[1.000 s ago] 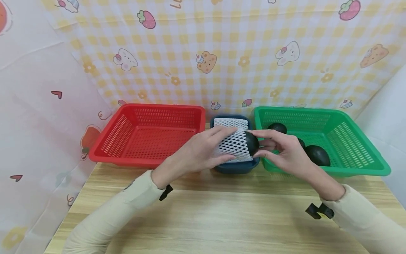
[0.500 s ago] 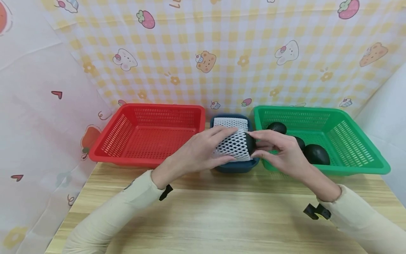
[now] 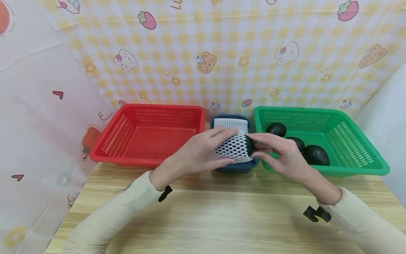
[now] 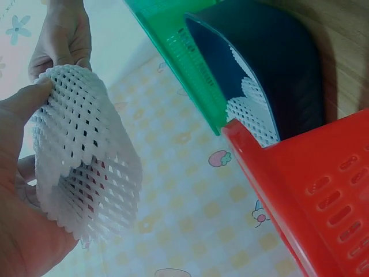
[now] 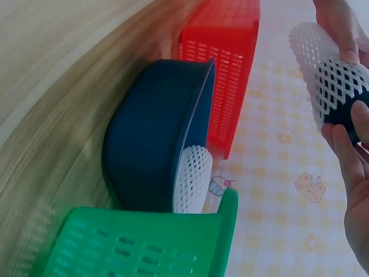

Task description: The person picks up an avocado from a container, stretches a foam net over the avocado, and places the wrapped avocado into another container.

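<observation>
A white foam fruit net (image 3: 233,148) is held sideways over the dark blue bin by my left hand (image 3: 201,148), its thumb and fingers curled round the sleeve. From the net's right end pokes a dark, smooth avocado (image 3: 250,145), most of it inside the mesh. My right hand (image 3: 285,151) pinches that bare end between thumb and fingers. In the right wrist view the avocado (image 5: 341,115) shows dark below the mesh edge. The left wrist view looks into the net's loose open end (image 4: 95,190), which sags beyond the left fingers.
More foam nets (image 3: 231,122) lie in the blue bin (image 3: 236,169). To its right, a green basket (image 3: 352,141) contains several dark avocados (image 3: 316,155). A red basket (image 3: 149,141) stands to the left. All rest on a wooden table (image 3: 228,218) before a checked cloth.
The avocado has slid left, deeper into the foam net, and less of it shows. My right hand has shifted slightly left with it; my left hand stays nearly still.
</observation>
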### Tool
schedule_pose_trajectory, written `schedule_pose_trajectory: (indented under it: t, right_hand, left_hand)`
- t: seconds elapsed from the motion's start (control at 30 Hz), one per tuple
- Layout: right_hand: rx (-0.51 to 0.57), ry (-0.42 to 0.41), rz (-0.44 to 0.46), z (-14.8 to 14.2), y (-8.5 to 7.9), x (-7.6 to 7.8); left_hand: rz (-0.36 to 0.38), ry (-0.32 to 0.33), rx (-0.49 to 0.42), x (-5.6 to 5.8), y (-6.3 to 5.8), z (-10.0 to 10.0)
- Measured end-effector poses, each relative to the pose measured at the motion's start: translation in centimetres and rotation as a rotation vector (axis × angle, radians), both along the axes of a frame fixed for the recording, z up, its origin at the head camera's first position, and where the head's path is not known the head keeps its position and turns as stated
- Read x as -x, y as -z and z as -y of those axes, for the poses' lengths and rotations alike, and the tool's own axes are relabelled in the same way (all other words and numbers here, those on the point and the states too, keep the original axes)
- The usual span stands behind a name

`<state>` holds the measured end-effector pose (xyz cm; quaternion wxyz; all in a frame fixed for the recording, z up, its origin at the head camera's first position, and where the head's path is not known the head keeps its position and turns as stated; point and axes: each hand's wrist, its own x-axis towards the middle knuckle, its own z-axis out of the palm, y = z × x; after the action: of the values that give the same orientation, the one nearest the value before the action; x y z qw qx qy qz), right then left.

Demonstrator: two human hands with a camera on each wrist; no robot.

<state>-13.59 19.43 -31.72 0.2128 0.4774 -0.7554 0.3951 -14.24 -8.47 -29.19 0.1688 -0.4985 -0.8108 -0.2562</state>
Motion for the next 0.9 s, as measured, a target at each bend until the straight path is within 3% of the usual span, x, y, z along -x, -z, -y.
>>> schedule_pose_trajectory:
  t: [0.3, 0.53, 0.9]
  right_hand:
    - [0.063, -0.034, 0.053, 0.8, 0.3, -0.1]
    - [0.081, -0.012, 0.117, 1.1, 0.6, -0.3]
    - [0.119, -0.055, 0.137, 1.7, 1.2, -0.1]
  left_hand:
    - [-0.016, -0.010, -0.001, 0.2, 0.2, 0.1]
    - [-0.033, -0.002, -0.008, 0.3, 0.2, 0.0]
    - [-0.033, 0.021, -0.025, 0.4, 0.2, -0.1]
